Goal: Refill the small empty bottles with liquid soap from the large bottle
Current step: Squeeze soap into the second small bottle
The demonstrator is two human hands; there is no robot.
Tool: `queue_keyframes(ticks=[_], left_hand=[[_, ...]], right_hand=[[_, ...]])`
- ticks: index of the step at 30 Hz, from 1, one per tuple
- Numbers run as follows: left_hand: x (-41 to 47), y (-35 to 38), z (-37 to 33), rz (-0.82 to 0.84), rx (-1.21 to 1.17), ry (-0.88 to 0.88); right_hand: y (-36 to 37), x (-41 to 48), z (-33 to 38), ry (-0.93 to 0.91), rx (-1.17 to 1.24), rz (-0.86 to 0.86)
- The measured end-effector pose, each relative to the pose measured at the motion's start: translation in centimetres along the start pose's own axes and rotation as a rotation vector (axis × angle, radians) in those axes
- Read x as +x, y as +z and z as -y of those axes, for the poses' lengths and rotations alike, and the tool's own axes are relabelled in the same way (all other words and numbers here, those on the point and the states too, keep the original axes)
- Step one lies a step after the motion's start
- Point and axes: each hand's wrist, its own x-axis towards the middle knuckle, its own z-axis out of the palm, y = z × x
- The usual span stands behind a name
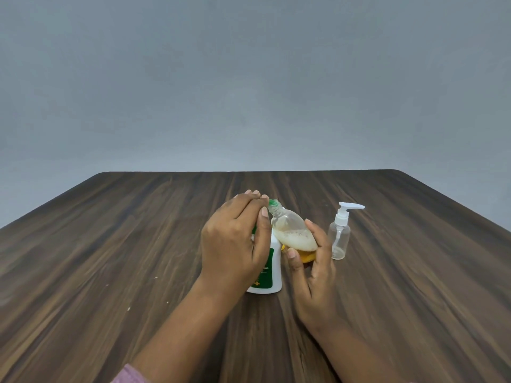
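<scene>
My right hand (312,275) grips the lower end of a clear bottle (290,230), tilted with its neck pointing up and left. It holds amber soap and white foam. My left hand (235,239) reaches over it, its fingertips pinching the bottle's green cap (273,202). Behind my left hand a white bottle with a green label (269,275) stands on the table, its top hidden by the hand. A small empty clear pump bottle (339,239) with a white pump head stands upright just right of my right hand.
Everything sits on a dark wood-grain table (110,258), whose far edge meets a plain grey wall. A few pale specks lie on the table left of the white bottle.
</scene>
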Motion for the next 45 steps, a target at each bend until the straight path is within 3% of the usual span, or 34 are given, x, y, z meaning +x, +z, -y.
queue_keyframes(ticks=[21, 45], left_hand=[[0.5, -0.2, 0.1, 0.026, 0.069, 0.033], [-1.1, 0.4, 0.5, -0.008, -0.027, -0.017]], right_hand=[[0.0, -0.1, -0.1, 0.020, -0.002, -0.006], [-0.2, -0.2, -0.3, 0.033, -0.037, 0.004]])
